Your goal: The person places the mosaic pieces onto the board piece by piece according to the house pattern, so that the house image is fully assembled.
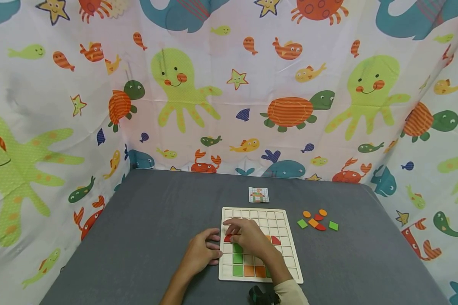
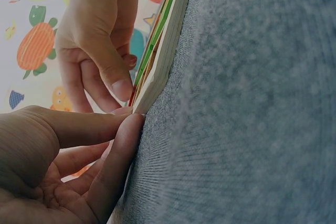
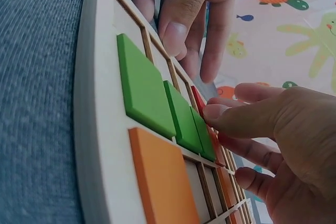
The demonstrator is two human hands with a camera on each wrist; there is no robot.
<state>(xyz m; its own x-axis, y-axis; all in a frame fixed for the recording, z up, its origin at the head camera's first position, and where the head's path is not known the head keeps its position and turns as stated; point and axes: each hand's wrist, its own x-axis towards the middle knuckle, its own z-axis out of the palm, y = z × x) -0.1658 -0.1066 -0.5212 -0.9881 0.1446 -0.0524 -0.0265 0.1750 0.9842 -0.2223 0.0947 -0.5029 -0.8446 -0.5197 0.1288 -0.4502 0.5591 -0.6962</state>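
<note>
A wooden grid board (image 1: 290, 254) lies on the table with flat green tiles (image 1: 238, 258), orange tiles (image 1: 254, 271) and red rounded tiles (image 1: 276, 240) in its cells. At its left edge, my left hand (image 1: 204, 250) pinches the rim between thumb and finger, as the left wrist view shows. My right hand (image 1: 249, 239) reaches over the board, hiding some middle cells. In the right wrist view, the right thumb (image 3: 216, 111) touches or nearly touches a red tile (image 3: 198, 98), just past a row of green tiles (image 3: 142, 87). Nothing is visibly lifted between the right fingers.
Right of the board lie several loose tiles: orange rounds (image 1: 307, 214), green squares (image 1: 333, 225), an orange square (image 1: 313, 223) and red rounded ones (image 1: 320, 227). A small pattern card (image 1: 258, 195) sits behind the board. A printed sea-animal curtain (image 1: 221, 93) surrounds the grey table (image 1: 156, 212).
</note>
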